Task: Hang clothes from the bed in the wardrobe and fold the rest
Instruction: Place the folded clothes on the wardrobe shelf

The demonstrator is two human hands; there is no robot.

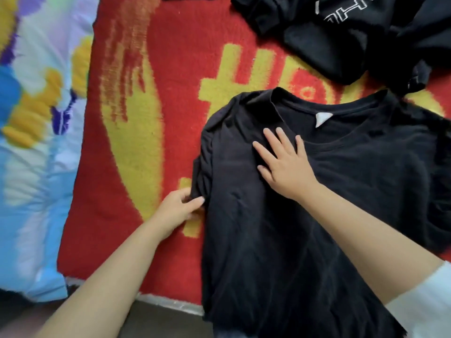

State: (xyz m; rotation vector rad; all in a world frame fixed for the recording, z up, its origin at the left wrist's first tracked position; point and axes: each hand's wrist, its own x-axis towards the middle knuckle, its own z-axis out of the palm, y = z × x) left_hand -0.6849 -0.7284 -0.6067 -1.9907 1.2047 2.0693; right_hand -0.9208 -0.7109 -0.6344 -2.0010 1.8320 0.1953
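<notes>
Black t-shirt spread flat, front up, on red and yellow blanket covering the bed, collar pointing away, white neck label showing inside the collar. Hem hanging over the near bed edge. Left sleeve side folded inward, bunched along the left edge of the shirt.

Left hand at that bunched left edge, thumb and fingers pinching a fold of the black fabric; grip grasping the t-shirt. Right hand laid palm down on the chest area just below the collar, fingers straight and spread, pressing the cloth flat; grip released, nothing held. White sleeve visible on the right arm at lower right corner.

Second black garment with white outlined print lying crumpled at top right of the bed, apart from the t-shirt collar, blanket visible between them. Blurred at edges, exact garment type unclear.

Blue, white, yellow and purple floral quilt along the left side, next to the blanket.
</notes>
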